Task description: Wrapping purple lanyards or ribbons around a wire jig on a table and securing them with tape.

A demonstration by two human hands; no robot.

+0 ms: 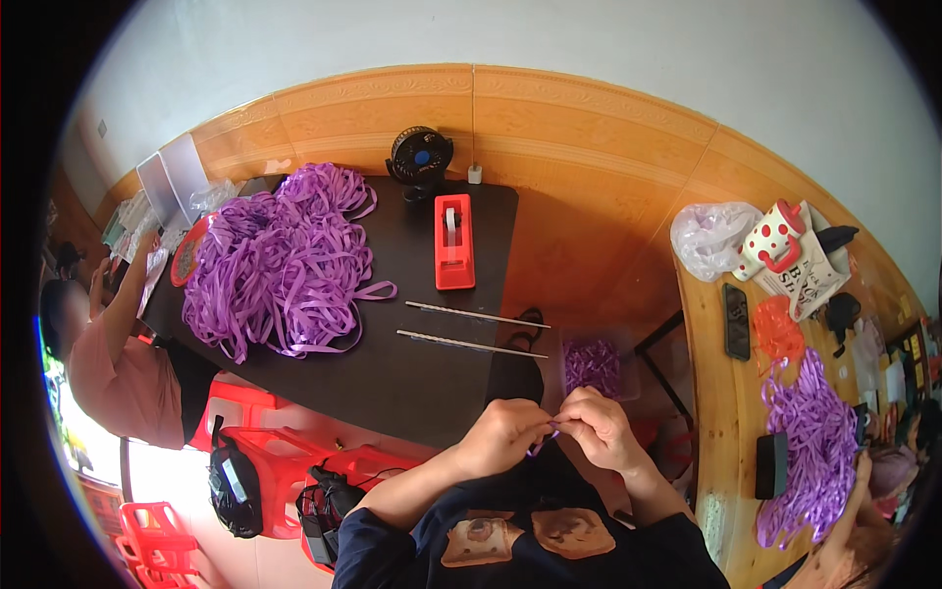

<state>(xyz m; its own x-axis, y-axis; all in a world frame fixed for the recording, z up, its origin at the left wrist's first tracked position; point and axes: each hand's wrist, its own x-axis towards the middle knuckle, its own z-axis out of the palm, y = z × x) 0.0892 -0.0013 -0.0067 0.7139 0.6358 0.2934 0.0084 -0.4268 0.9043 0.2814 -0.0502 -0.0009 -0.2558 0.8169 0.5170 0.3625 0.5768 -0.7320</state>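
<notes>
Close to my chest, a short length of purple ribbon (535, 450) is pinched between my two hands. My left hand (502, 434) is closed on it from one side, and my right hand (599, 429) grips it from the other, fingertips almost meeting. Fingers partly hide the ribbon. Ahead of my left hand, two thin metal rods (471, 344) lie on the dark table (412, 388), their ends reaching over its right edge. Beyond my right hand stands a clear bin of purple ribbon pieces (592, 368).
A large heap of purple ribbon (285, 260) covers the table's left part, near a red tape dispenser (454, 270) and black fan (420, 157). Red stools (250, 402) stand below. Co-workers sit left and right; a wooden table (716, 393) at right holds more purple ribbon (810, 442).
</notes>
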